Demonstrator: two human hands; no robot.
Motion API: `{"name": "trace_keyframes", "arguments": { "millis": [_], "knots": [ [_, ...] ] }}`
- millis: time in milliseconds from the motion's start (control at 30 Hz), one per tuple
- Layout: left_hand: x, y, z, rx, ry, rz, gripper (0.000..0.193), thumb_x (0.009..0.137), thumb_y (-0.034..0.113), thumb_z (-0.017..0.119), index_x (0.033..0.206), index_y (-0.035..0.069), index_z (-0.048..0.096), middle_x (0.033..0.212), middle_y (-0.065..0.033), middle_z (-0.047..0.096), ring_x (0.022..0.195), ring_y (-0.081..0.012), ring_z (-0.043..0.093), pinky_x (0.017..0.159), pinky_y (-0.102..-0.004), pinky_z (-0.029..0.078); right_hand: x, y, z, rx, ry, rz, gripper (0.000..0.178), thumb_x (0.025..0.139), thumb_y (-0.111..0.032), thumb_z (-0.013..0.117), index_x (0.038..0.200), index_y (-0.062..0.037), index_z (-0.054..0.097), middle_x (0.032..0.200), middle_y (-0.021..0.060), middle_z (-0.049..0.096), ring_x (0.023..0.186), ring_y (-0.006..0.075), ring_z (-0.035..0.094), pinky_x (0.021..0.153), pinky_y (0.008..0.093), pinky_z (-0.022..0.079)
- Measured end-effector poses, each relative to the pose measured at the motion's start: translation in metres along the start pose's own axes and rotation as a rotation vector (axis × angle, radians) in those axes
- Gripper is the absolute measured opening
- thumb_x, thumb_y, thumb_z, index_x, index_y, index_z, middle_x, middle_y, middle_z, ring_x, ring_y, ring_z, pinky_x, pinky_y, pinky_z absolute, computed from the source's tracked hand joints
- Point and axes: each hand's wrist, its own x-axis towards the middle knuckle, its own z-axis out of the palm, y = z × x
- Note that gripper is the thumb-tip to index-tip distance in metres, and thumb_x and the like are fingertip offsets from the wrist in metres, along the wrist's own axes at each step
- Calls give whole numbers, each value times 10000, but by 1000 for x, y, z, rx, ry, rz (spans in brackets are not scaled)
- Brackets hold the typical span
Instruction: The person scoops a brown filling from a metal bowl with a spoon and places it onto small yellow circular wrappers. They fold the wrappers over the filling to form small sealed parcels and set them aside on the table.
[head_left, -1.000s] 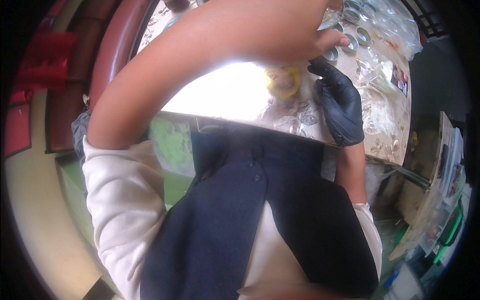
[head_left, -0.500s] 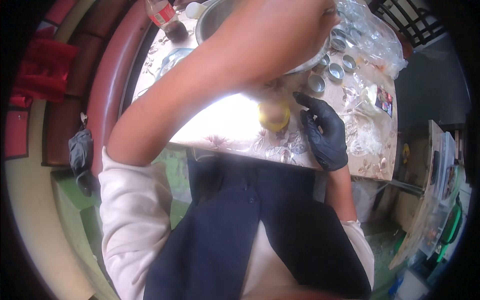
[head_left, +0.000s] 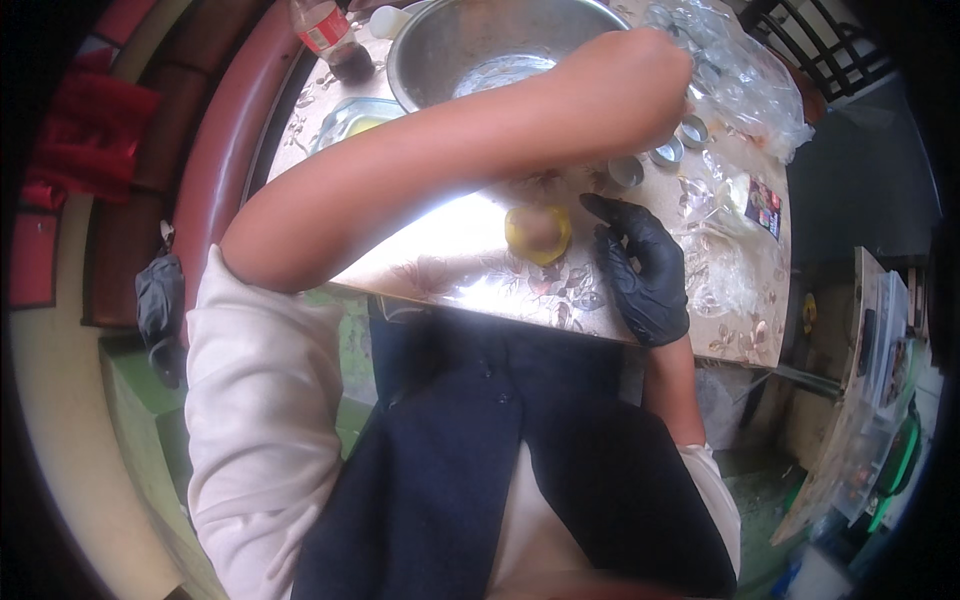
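Note:
My bare left hand (head_left: pixel 645 85) reaches across the table at the end of a long forearm, over the bowl's right edge and beside several small round metal tins (head_left: pixel 626 172). Its fingers curl down out of sight, so what they hold is hidden. My right hand (head_left: pixel 645 268), in a black glove, rests palm inward near the table's front edge. Its thumb and fingers are apart with nothing between them. Just left of it sits a round yellow-rimmed thing (head_left: pixel 537 236) with a tan middle, blurred. Behind my left forearm stands a large metal bowl (head_left: pixel 425 55).
At the back left are a dark-drink bottle (head_left: pixel 331 40) with a red label and a clear container (head_left: pixel 345 122) with something yellowish. A clear plastic bag (head_left: pixel 765 90) lies back right. Closer in are a small printed packet (head_left: pixel 763 207) and crumpled clear plastic (head_left: pixel 722 275).
My left hand has come nearer and down, uncovering more of the bowl and covering some tins. My gloved right hand has barely moved.

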Motion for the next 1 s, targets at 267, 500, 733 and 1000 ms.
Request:
{"name": "trace_keyframes", "arguments": {
  "millis": [267, 500, 733, 1000],
  "knots": [
    [-27, -2, -33, -141, -174, -116, 548, 743, 263, 908, 1206, 32, 726, 1067, -177, 729, 918, -312, 730, 841, -405, 578, 2, 0, 2, -6, 0, -34, 348, 909, 5, 673, 1245, -77, 716, 1176, 123, 730, 901, 262, 707, 801, 349, 557],
    [-47, 18, -55, -142, -120, -120, 443, 822, 177, 827, 1197, -23, 701, 1056, -260, 726, 946, -379, 728, 874, -447, 578, 0, -3, 3, -3, -4, -2, 341, 927, -27, 676, 1262, -81, 715, 1158, 105, 730, 877, 220, 675, 809, 338, 542],
    [-82, 17, -89, -242, 94, -59, 390, 955, 307, 720, 1155, -28, 703, 1025, -223, 712, 822, -301, 698, 719, -440, 565, 1, 3, -3, -21, -134, 85, 374, 919, -28, 662, 1289, -73, 692, 1182, 174, 726, 998, 285, 730, 861, 372, 566],
    [-204, 14, -56, -678, -396, -938, 335, 1072, 268, 572, 1137, -25, 721, 850, -52, 712, 591, -85, 598, 540, -236, 482, 10, 5, 4, -115, -270, 70, 707, 854, 40, 686, 1510, -180, 544, 1212, 115, 712, 846, 154, 590, 810, 301, 512]
  ]
}}
